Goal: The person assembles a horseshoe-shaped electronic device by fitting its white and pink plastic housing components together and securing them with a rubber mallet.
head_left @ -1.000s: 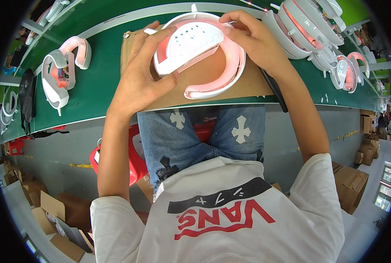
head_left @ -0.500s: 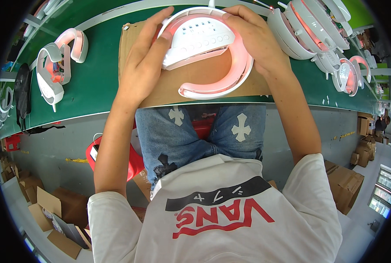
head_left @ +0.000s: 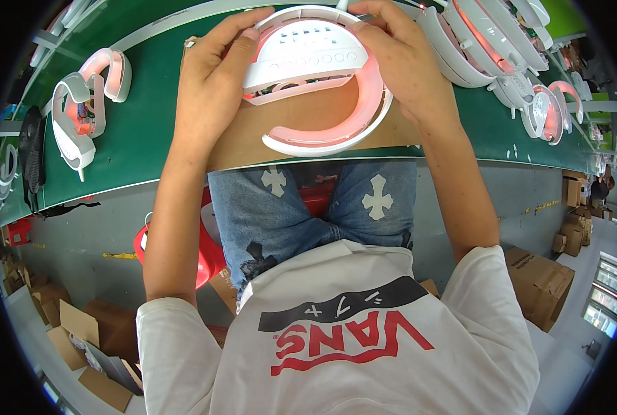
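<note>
**Both hands clamped on the C-shaped casing**

Going left to right from where I watch: well off to the outer side of my left hand (head_left: 215, 83), a few finished white-and-pink horseshoe units (head_left: 87, 104) lie on the green bench mat (head_left: 149, 138), apart from the work.

My left hand is curled around the left end of the white-and-pink C-shaped casing (head_left: 322, 90), fingers pressed together along its upper edge, thumb tucked toward the white panel with a row of small holes (head_left: 305, 52). That panel sits across the top of the casing, between my two hands, touching both.

The casing rests on a brown cardboard sheet (head_left: 315, 128), just under and between my palms. Its long axis runs side to side, hand to hand, with the open gap of the C on the left side, below my left hand.

My right hand (head_left: 405, 69) grips the right end, fingers bent over the top rim. Neither hand is nearer; they hold it evenly.

Beyond my right hand, a stack of similar white shells (head_left: 488, 41) lies close.
</note>
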`<move>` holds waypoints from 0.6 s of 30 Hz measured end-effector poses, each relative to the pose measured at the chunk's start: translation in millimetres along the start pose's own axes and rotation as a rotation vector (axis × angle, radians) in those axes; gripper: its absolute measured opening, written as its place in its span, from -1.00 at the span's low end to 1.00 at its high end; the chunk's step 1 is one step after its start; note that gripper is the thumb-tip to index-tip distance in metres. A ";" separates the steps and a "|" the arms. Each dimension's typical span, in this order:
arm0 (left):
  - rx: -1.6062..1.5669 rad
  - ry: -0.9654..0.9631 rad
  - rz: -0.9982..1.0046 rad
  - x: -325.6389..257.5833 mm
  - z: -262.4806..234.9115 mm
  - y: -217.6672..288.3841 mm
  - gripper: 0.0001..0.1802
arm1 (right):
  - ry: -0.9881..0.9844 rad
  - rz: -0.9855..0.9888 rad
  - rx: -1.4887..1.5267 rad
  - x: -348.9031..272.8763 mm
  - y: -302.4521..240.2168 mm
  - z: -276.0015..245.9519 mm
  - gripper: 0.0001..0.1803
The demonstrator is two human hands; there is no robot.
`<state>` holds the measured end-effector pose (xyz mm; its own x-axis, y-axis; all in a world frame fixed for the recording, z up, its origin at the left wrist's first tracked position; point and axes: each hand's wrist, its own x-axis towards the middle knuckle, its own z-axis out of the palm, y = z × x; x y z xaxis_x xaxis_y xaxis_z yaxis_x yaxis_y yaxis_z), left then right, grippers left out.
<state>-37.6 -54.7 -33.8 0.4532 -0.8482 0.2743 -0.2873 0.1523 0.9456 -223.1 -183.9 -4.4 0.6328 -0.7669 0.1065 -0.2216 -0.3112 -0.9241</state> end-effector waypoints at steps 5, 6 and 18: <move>-0.009 0.008 0.003 0.7 1.0 -2.9 -0.64 | 0.029 -0.073 0.015 -3.6 0.1 3.9 -0.72; -0.011 0.008 0.004 0.4 1.9 -2.2 -0.64 | 0.030 -0.073 0.014 -2.9 1.6 4.3 -0.72; 0.132 0.074 0.039 -4.9 10.0 1.9 -0.64 | 0.037 -0.105 0.165 -1.5 18.4 10.1 -0.77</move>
<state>-48.8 -55.3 -35.1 0.4994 -0.8024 0.3267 -0.4120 0.1118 0.9043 -220.6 -182.8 -25.3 0.6174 -0.7563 0.2164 -0.0293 -0.2971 -0.9544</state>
